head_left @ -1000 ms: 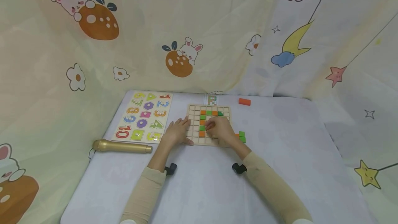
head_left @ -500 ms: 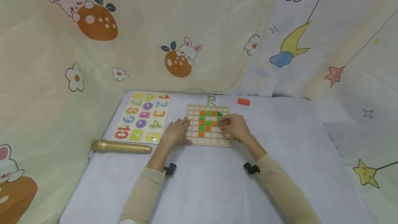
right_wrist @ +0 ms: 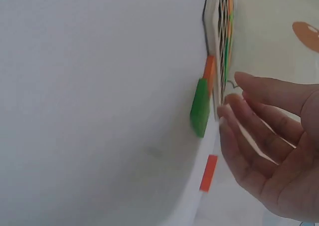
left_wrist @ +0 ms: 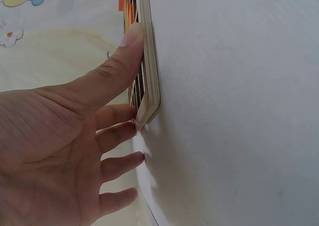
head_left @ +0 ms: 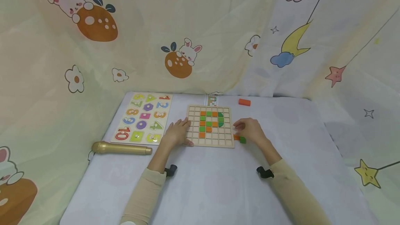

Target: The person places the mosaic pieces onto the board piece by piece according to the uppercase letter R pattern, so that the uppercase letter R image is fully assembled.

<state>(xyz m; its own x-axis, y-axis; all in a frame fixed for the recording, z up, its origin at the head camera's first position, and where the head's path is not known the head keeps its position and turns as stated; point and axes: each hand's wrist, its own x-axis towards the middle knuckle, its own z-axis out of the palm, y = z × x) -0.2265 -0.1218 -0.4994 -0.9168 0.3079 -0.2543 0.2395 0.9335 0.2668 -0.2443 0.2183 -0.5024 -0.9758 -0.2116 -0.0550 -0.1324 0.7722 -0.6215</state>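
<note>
A wooden grid board [head_left: 218, 141] lies in the middle of the table, with orange and green tiles [head_left: 208, 123] set in it in a P shape. My left hand [head_left: 177, 133] rests at its left side, fingers extended. In the left wrist view the thumb [left_wrist: 132, 39] lies on the board's near edge. Beyond the right edge hovers my right hand [head_left: 250, 128], its fingers loosely bent, with a gap between thumb and fingertips and nothing between them. Just below that hand, a loose orange block [head_left: 236, 137] and a green block [head_left: 242, 140] lie beside the board.
A number and shape puzzle board [head_left: 142, 117] lies at the left, with a gold microphone [head_left: 122, 148] in front of it. Behind the grid board is a small pattern card [head_left: 212, 100]. An orange block [head_left: 244, 102] lies at the back right, before the printed cloth backdrop.
My right hand has moved from the middle of the grid board, past the green pieces on the P's right side, to beyond the right edge. The left hand has stayed put.
</note>
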